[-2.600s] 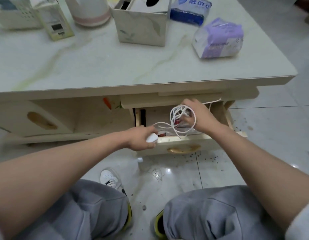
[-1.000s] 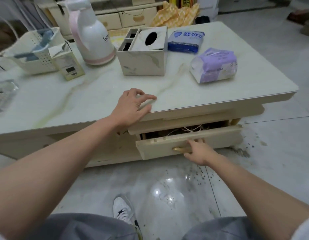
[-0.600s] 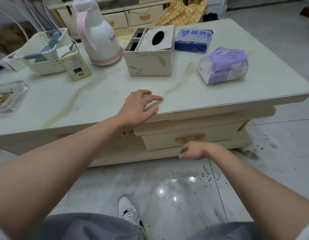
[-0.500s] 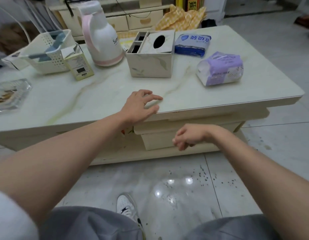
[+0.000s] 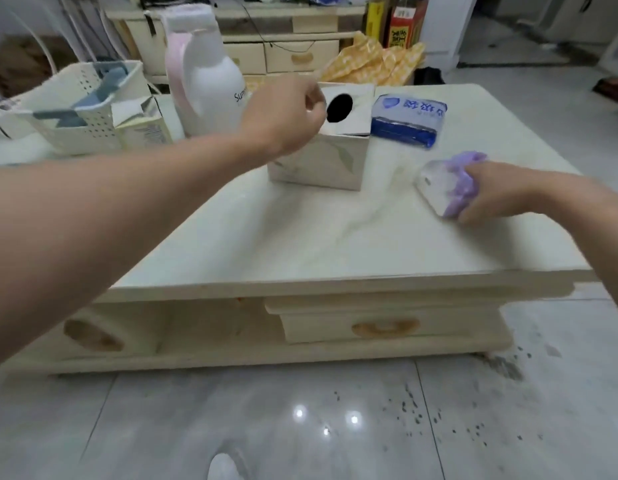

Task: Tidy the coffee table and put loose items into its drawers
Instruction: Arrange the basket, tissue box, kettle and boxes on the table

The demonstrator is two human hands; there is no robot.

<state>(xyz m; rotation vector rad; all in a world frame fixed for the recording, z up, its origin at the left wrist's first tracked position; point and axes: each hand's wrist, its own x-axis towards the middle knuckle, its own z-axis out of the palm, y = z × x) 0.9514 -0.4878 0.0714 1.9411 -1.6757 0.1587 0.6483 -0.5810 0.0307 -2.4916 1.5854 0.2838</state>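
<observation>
The coffee table (image 5: 300,244) has a pale marble top. Its right drawer (image 5: 449,325) is pushed in flush, its wooden handle facing me. My right hand (image 5: 504,194) is closed around a purple tissue pack (image 5: 444,183), which sits crumpled and tilted at the right of the top. My left hand (image 5: 286,116) reaches across the table with curled fingers at the top left edge of the marbled tissue box (image 5: 321,164); blur hides whether it grips anything. A blue tissue pack (image 5: 408,123) lies behind and to the right of the box.
A white and pink thermos jug (image 5: 210,84), a small carton (image 5: 141,128) and a white perforated basket (image 5: 86,109) stand at the back left. Behind the table are a cabinet (image 5: 283,53) and yellow cloth (image 5: 373,64). The tiled floor shows dark specks; my shoe (image 5: 224,467) is below.
The cable went into the right drawer and my right hand pushed it in. My right hand has risen onto the purple pack, and my left hand has moved from the table edge to the tissue box.
</observation>
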